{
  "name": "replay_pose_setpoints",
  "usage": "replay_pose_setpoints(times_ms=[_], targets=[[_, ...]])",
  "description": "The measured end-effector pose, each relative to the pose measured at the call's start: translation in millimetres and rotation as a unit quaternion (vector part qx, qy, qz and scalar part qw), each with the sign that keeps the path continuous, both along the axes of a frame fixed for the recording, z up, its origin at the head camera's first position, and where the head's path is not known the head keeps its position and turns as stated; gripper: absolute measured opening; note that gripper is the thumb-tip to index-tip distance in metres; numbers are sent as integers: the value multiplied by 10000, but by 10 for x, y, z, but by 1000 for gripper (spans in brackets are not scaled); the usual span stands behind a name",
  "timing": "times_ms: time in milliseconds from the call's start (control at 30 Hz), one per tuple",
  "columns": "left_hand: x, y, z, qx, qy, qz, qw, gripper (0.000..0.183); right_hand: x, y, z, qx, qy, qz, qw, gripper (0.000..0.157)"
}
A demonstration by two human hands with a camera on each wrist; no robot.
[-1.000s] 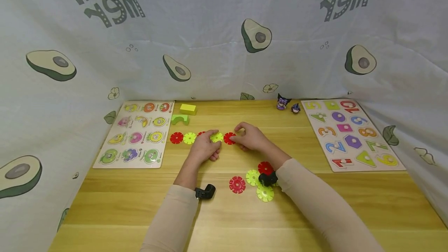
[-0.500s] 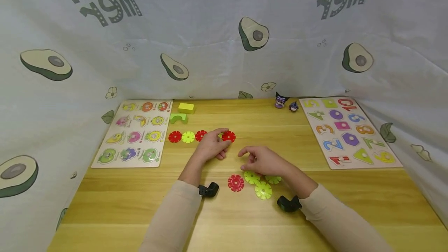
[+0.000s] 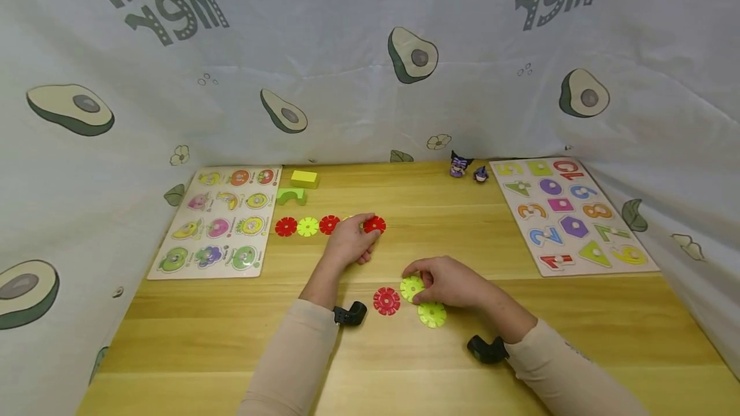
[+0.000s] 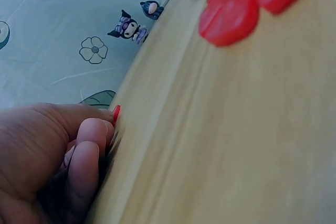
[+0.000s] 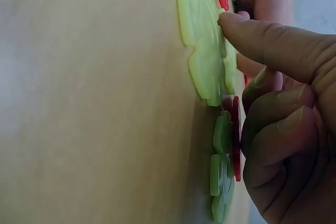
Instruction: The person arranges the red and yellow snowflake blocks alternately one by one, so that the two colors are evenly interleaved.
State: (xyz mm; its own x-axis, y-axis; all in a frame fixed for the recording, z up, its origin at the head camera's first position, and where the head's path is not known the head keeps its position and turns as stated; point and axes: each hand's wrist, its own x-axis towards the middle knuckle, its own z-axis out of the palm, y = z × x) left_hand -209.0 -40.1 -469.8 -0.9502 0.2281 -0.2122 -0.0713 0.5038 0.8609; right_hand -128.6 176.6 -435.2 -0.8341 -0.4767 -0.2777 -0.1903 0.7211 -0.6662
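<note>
In the far half of the desk [image 3: 370, 364], mostly left of its middle, five notched discs lie in one row: a first red disc [image 3: 286, 226], a first yellow disc [image 3: 308, 226], a second red disc [image 3: 329, 225], a second yellow disc [image 3: 347, 217] almost covered, and the end red disc [image 3: 376, 223]. The left hand [image 3: 347, 242] pinches this end red disc with thumb and forefinger.

Nearer to the person, the head view shows three more discs: one loose red disc [image 3: 386, 301], a gripped yellow disc [image 3: 410, 288] and a near yellow disc [image 3: 431, 315]. The right hand [image 3: 453, 281] grasps the gripped yellow disc by its edges; whether it is lifted, I cannot tell.

The right wrist view shows two discs which the hand covers in the head view: a dark red disc [image 5: 236, 145] against a green-looking disc [image 5: 221, 171], below the fingers. The left wrist view shows the left hand's lower fingers folded.

Only the head view shows two boards: a fruit board [image 3: 222, 220] with twelve pieces at the far left corner, and a number board [image 3: 569, 216] with fifteen at the far right corner. Only there, too, are two blocks, a yellow block [image 3: 304, 179] and a green arch [image 3: 291, 196]. Two figurines [image 3: 458, 165] stand by the far edge.
</note>
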Motion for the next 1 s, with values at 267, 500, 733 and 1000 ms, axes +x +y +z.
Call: replay_pose_setpoints(times_ms=[267, 500, 733, 1000], targets=[[-4, 10, 1, -26, -75, 83, 9999, 48, -27, -39, -14, 224, 424, 155, 9987, 31], [-5, 10, 16, 7, -129, 79, 9999, 48, -116, -44, 58, -705, -182, -197, 9972, 21], [-11, 13, 18, -26, -135, 107, 9998, 48, -501, -102, 156, -1509, -587, -1557, 9745, 24], [-5, 17, 25, -11, -120, 113, 9999, 46, -927, -233, 59, -644, -442, -2328, 9694, 26]])
